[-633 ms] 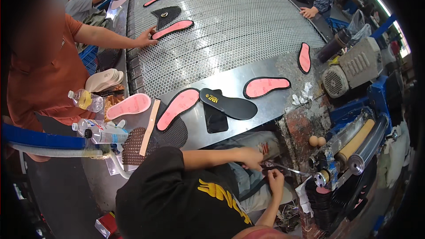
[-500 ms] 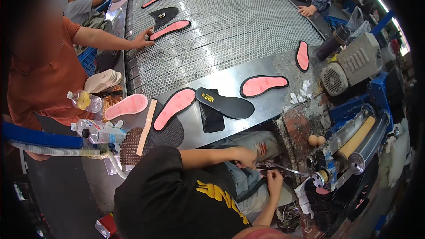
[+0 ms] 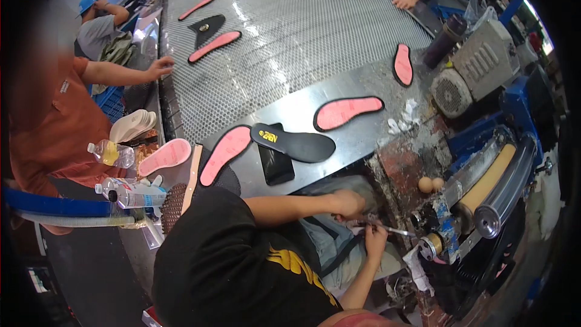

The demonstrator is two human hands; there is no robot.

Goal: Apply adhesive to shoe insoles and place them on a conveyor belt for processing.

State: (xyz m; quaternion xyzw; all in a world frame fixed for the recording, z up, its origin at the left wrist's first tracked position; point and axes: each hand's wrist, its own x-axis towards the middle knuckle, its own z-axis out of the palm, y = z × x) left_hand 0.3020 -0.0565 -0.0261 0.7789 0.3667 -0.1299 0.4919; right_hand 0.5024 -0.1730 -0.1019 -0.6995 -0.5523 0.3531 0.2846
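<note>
Blur obscures the slim strip (image 3: 396, 231) beside the right grip (image 3: 376, 241).

Left hand (image 3: 349, 204) curled; right hand (image 3: 376, 240) just beside, also curled.

Shiny silver sheet-metal table (image 3: 348, 145): two flat pink black-rimmed insoles (image 3: 349, 113) toward the right, a third overlapping a dark textured mat (image 3: 232, 180), a black rectangular slab (image 3: 278, 171) under a smooth black insole (image 3: 305, 146). Adjoining grey honeycomb-mesh bed (image 3: 296, 36): two more pink insoles (image 3: 215, 47), one black curved piece (image 3: 209, 30).
</note>
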